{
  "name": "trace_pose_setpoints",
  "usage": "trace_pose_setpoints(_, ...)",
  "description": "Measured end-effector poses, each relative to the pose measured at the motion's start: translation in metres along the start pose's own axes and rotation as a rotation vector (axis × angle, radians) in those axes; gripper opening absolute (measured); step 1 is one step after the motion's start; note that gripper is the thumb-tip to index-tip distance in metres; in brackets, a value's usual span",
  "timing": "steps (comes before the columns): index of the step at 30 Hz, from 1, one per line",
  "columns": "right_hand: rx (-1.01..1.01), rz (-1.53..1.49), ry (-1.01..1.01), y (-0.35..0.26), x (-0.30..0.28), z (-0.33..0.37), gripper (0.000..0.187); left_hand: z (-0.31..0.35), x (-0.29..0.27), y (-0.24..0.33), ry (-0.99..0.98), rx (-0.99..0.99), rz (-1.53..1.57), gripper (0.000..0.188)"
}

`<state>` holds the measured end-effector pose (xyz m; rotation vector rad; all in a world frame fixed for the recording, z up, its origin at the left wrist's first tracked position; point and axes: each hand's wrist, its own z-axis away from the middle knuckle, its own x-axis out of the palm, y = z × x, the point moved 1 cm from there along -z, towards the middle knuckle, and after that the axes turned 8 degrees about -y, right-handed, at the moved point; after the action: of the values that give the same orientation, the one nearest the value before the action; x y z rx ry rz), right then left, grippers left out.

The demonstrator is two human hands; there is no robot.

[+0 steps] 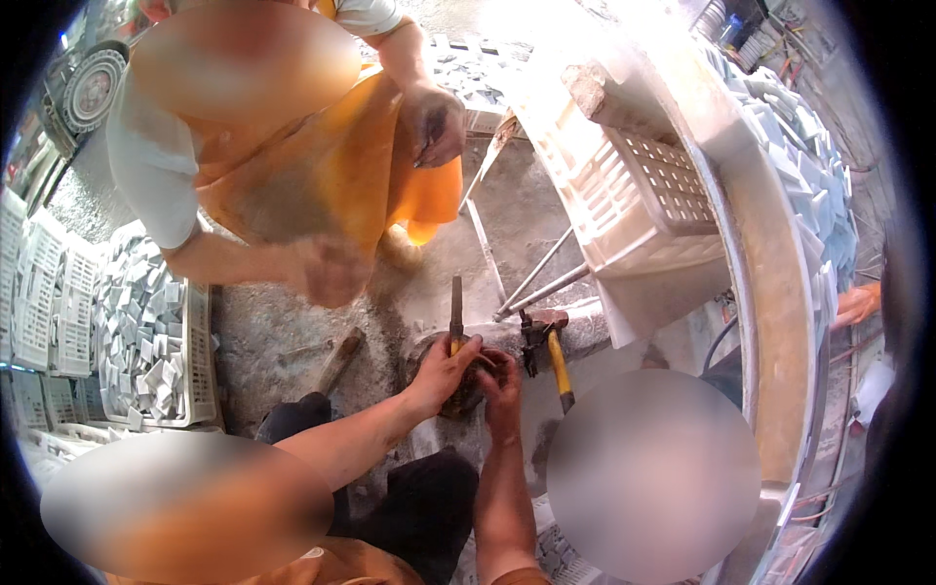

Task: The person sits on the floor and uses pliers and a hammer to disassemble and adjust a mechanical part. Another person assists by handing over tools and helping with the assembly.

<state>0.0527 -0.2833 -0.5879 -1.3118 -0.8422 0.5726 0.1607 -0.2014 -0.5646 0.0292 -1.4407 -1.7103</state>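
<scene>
My left hand [444, 377] is closed at the foot of an upright, narrow metal bar [456, 300] with a yellowish lower part. What its fingers grip there is hidden. Right beside it, my right hand [500, 383] has its fingers curled inward, pinching at something too small to make out. Both hands are above a dark, rounded block [453, 402] low in front of me. Just right of them lies a hammer [558, 366] with a dark head and a yellow-and-black handle.
Across from me stands a person in an orange apron [322, 185], hands low. A crate of grey tile pieces [200, 356] sits left, near a wooden stick [341, 358]. A white plastic crate [624, 210] and a curved ledge [770, 292] with stacked tiles [804, 166] stand right.
</scene>
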Motion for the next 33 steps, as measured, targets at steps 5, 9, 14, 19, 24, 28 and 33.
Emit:
trace_pose_setpoints(5, 0.116, 0.193, -0.248, -0.055, 0.049, 0.01, 0.044, 0.012, 0.002, 0.023, 0.042, 0.062, -0.145, 0.03)
trace_pose_setpoints(9, 0.16, 0.46, -0.237, -0.042, 0.038, 0.001, 0.047, 0.021, 0.012, 0.039, 0.035, 0.29, -0.443, 0.041)
trace_pose_setpoints(14, 0.223, 0.303, -0.2, -0.043, 0.043, 0.003, 0.042, 0.013, 0.002, 0.033, 0.232, 0.665, -0.863, 0.041)
trace_pose_setpoints(19, 0.384, -0.151, -0.152, -0.036, 0.019, 0.02, 0.034, 0.022, 0.011, 0.044, -0.027, 0.515, -0.688, 0.04)
trace_pose_setpoints(24, 0.395, -0.447, -0.126, -0.052, 0.016, 0.042, 0.033, 0.017, 0.01, 0.029, -0.044, 0.535, -0.906, 0.027)
trace_pose_setpoints(28, 0.412, -0.443, -0.142, -0.04, 0.004, 0.063, 0.039, 0.021, 0.016, 0.046, -0.035, 0.461, -0.932, 0.023)
trace_pose_setpoints(33, 0.381, -0.187, -0.052, -0.019, 0.012, 0.072, 0.033, 0.015, -0.002, 0.031, -0.219, 0.175, -0.988, 0.026)
